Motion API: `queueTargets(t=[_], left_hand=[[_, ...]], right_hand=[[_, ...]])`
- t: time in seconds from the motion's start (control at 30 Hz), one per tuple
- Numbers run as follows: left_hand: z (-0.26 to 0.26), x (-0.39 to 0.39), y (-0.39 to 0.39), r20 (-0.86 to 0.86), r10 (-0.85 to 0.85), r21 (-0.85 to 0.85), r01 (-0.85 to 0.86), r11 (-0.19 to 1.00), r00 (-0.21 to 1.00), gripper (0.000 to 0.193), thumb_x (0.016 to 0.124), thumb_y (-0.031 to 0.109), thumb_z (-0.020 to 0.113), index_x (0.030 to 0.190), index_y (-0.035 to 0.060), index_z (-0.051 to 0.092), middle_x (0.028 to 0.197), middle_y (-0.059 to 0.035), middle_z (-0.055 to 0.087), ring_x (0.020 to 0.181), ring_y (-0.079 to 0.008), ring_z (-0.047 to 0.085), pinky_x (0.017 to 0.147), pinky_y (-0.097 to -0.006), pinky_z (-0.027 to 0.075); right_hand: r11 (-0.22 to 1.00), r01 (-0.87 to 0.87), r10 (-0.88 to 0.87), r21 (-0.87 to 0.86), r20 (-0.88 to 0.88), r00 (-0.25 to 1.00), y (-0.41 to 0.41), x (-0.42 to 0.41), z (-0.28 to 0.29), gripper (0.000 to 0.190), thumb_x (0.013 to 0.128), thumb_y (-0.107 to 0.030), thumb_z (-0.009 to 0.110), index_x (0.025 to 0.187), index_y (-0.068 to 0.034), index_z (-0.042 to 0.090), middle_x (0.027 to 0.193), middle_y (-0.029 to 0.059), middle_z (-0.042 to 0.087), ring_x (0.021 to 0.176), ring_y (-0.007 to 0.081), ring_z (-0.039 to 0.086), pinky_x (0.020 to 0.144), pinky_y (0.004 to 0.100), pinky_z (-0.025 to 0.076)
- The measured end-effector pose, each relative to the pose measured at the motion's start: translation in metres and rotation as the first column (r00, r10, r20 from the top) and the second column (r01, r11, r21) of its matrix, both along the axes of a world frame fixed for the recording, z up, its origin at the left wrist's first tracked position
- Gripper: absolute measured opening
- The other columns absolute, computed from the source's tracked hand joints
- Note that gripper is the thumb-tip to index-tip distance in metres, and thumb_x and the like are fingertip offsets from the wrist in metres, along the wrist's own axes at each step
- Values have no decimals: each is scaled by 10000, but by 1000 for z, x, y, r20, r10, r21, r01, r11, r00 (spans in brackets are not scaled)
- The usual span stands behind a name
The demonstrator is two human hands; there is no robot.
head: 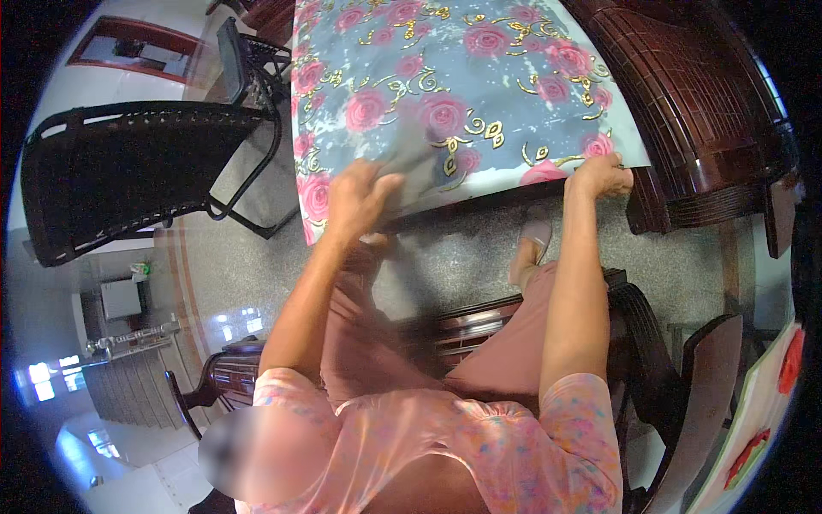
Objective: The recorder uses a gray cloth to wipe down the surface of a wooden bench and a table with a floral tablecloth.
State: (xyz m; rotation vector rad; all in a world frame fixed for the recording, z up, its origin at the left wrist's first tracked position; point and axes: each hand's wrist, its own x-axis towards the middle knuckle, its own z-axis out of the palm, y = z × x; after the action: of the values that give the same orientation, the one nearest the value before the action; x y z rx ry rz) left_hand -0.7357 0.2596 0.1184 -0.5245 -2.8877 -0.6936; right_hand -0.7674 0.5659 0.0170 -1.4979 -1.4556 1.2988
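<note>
A tablecloth (411, 83) printed with pink roses and gold scrolls on blue-grey covers the table in front of me. At the near right corner, my right hand (598, 176) pinches the cloth's edge. My left hand (363, 193) is over the near left part of the cloth, its thumb pointing to the right. Beside that thumb, a greyish blurred patch (414, 164) lies across the pattern; I cannot tell whether it is a rag in the hand or a shadow. The left fingers are partly hidden and blurred.
A black folding recliner (141, 160) stands to the left. A dark carved wooden seat (693, 115) adjoins the table's right side. I sit on a dark wooden bench (475, 327) with a curved armrest (648, 327). Speckled floor (449, 263) shows between bench and table.
</note>
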Motion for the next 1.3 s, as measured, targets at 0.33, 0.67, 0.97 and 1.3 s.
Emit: queueTargets(t=[0.33, 0.67, 0.97, 1.3], left_hand=[[2, -36, 40, 824, -259, 566, -742, 359, 504, 291, 818, 274, 546, 892, -4, 589, 753, -60, 591, 592, -130, 546, 527, -266, 450], [-58, -66, -20, 434, 349, 372, -519, 770, 830, 311, 810, 248, 537, 900, -42, 604, 745, -116, 604, 652, -201, 551, 620, -309, 429], [-65, -16, 30, -222, 127, -446, -217, 869, 967, 484, 778, 369, 556, 1161, 78, 499, 1188, -155, 435, 1002, -337, 424, 827, -447, 354], [-88, -33, 116, -395, 98, -34, -121, 992, 913, 269, 653, 70, 551, 920, 37, 556, 857, -151, 543, 731, -328, 481, 676, -425, 389]], right_hand=[[1000, 21, -20, -23, 39, 999, 0, -3, -1, 389, 848, -172, 404, 1061, 144, 328, 1075, 281, 361, 1010, 404, 385, 881, 471, 312], [999, 43, -44, 17, 73, 996, -2, -6, -3, 403, 835, -197, 411, 1069, 124, 344, 1069, 278, 371, 1033, 409, 390, 877, 486, 335], [993, 67, -75, 100, 79, 994, 2, -6, -12, 378, 829, -203, 415, 1057, 95, 365, 1038, 252, 391, 973, 389, 401, 838, 490, 310], [979, 53, -77, 197, 113, 991, -3, -9, -19, 345, 830, -188, 423, 1052, 62, 339, 1021, 236, 372, 932, 379, 382, 813, 483, 301]])
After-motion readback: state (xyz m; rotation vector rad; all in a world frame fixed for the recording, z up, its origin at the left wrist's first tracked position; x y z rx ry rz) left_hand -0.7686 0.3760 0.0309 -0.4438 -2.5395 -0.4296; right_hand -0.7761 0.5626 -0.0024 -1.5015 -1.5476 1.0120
